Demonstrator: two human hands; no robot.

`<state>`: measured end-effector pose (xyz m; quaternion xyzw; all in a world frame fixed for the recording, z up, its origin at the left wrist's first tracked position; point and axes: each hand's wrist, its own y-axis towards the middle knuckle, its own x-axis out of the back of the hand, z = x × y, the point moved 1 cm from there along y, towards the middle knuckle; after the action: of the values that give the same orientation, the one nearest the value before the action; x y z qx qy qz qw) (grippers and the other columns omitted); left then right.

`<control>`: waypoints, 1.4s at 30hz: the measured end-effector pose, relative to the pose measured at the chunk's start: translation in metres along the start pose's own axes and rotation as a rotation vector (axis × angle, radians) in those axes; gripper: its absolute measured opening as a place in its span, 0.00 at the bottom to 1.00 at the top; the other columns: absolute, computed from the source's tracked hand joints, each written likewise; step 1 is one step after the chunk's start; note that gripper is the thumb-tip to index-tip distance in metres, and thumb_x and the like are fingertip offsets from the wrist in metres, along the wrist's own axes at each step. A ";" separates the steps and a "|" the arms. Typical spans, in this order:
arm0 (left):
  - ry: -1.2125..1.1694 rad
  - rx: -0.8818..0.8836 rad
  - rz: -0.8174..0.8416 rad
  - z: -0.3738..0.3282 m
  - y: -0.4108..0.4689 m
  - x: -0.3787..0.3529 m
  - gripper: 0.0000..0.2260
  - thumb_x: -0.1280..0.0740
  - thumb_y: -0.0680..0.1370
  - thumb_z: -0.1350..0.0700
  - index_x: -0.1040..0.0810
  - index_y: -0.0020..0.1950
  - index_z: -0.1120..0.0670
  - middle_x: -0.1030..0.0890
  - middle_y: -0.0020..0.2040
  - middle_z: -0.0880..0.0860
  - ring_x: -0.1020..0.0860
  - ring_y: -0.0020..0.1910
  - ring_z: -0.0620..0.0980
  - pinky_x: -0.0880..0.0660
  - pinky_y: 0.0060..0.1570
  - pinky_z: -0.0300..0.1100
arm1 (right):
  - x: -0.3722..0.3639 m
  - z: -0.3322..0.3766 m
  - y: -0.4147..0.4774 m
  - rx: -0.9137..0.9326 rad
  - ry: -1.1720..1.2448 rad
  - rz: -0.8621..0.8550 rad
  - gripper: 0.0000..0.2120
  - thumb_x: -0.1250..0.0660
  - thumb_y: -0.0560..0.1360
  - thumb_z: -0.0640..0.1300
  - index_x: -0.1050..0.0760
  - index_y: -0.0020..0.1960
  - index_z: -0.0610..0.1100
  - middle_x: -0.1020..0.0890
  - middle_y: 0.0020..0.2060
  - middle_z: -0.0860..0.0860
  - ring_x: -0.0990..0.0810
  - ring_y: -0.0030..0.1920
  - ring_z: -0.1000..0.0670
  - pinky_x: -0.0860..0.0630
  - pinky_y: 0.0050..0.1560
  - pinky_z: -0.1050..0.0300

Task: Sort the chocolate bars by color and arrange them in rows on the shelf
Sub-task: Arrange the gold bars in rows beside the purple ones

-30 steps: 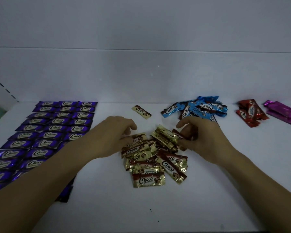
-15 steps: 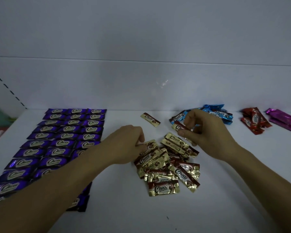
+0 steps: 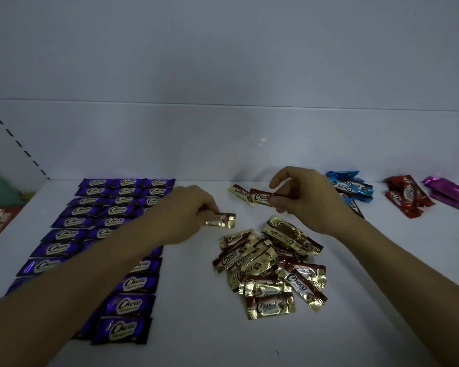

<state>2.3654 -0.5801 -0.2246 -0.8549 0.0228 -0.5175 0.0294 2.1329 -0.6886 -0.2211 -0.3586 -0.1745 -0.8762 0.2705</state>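
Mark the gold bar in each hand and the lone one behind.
left bar [image 3: 223,220], pinched by left hand [image 3: 186,213], head view: foil end.
right bar [image 3: 260,197], pinched by right hand [image 3: 308,200], head view: logo face.
lone bar [image 3: 237,192], head view: pale face.

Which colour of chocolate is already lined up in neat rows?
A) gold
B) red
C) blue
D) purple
D: the purple bars lie side by side in tidy rows on the left, while the other colours sit in loose heaps.
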 end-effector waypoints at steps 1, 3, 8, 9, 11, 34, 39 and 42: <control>0.005 0.013 -0.024 0.010 0.006 0.007 0.06 0.32 0.79 0.54 0.17 0.54 0.48 0.20 0.43 0.41 0.23 0.40 0.37 0.30 0.38 0.30 | -0.002 0.000 0.007 -0.009 -0.006 -0.006 0.09 0.24 0.72 0.44 0.23 0.48 0.48 0.15 0.33 0.55 0.18 0.33 0.60 0.26 0.37 0.69; 0.016 0.051 -0.103 0.031 0.020 0.019 0.04 0.28 0.77 0.55 0.17 0.51 0.50 0.18 0.45 0.45 0.22 0.41 0.38 0.25 0.42 0.34 | -0.010 0.002 0.025 0.006 -0.049 -0.007 0.08 0.23 0.72 0.45 0.22 0.45 0.47 0.16 0.32 0.54 0.18 0.31 0.60 0.28 0.34 0.70; 0.039 0.093 -0.213 0.070 0.047 0.029 0.05 0.25 0.73 0.56 0.20 0.44 0.53 0.19 0.39 0.47 0.22 0.38 0.41 0.26 0.40 0.35 | -0.040 0.016 0.067 0.116 -0.173 0.009 0.09 0.24 0.72 0.47 0.21 0.45 0.44 0.17 0.36 0.52 0.19 0.34 0.55 0.23 0.36 0.62; 0.059 0.080 -0.216 0.073 0.050 0.026 0.05 0.26 0.73 0.57 0.20 0.44 0.53 0.20 0.39 0.47 0.23 0.38 0.41 0.26 0.41 0.37 | -0.047 0.017 0.072 0.139 -0.184 0.018 0.09 0.24 0.72 0.47 0.22 0.44 0.44 0.18 0.36 0.52 0.20 0.33 0.55 0.23 0.36 0.60; 0.090 0.055 -0.234 0.076 0.054 0.017 0.04 0.27 0.75 0.57 0.21 0.44 0.53 0.21 0.39 0.46 0.24 0.37 0.41 0.26 0.41 0.38 | -0.060 0.015 0.081 0.199 -0.233 0.023 0.07 0.25 0.73 0.46 0.23 0.44 0.45 0.20 0.36 0.53 0.23 0.32 0.55 0.25 0.37 0.58; 0.291 -0.337 -0.153 0.071 0.033 -0.005 0.16 0.35 0.78 0.59 0.23 0.65 0.58 0.24 0.59 0.51 0.24 0.51 0.48 0.23 0.52 0.48 | -0.067 -0.017 0.059 0.474 -0.522 0.060 0.15 0.40 0.80 0.41 0.22 0.64 0.43 0.21 0.61 0.48 0.23 0.56 0.46 0.23 0.57 0.49; 0.304 -0.303 -0.132 0.069 0.034 -0.007 0.19 0.38 0.77 0.55 0.24 0.66 0.60 0.25 0.61 0.53 0.25 0.56 0.51 0.24 0.56 0.51 | -0.066 -0.017 0.058 0.438 -0.494 0.093 0.16 0.39 0.80 0.43 0.24 0.67 0.44 0.21 0.62 0.48 0.23 0.59 0.46 0.24 0.60 0.48; 0.318 -0.288 -0.121 0.067 0.034 -0.007 0.20 0.39 0.77 0.53 0.25 0.67 0.59 0.26 0.62 0.52 0.26 0.57 0.50 0.25 0.58 0.51 | -0.055 -0.017 0.052 0.376 -0.417 0.018 0.17 0.32 0.77 0.50 0.24 0.63 0.45 0.20 0.58 0.49 0.23 0.57 0.48 0.24 0.59 0.50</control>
<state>2.4214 -0.6122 -0.2641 -0.7576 0.0494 -0.6381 -0.1283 2.1882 -0.7193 -0.2663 -0.4763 -0.3826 -0.7333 0.2983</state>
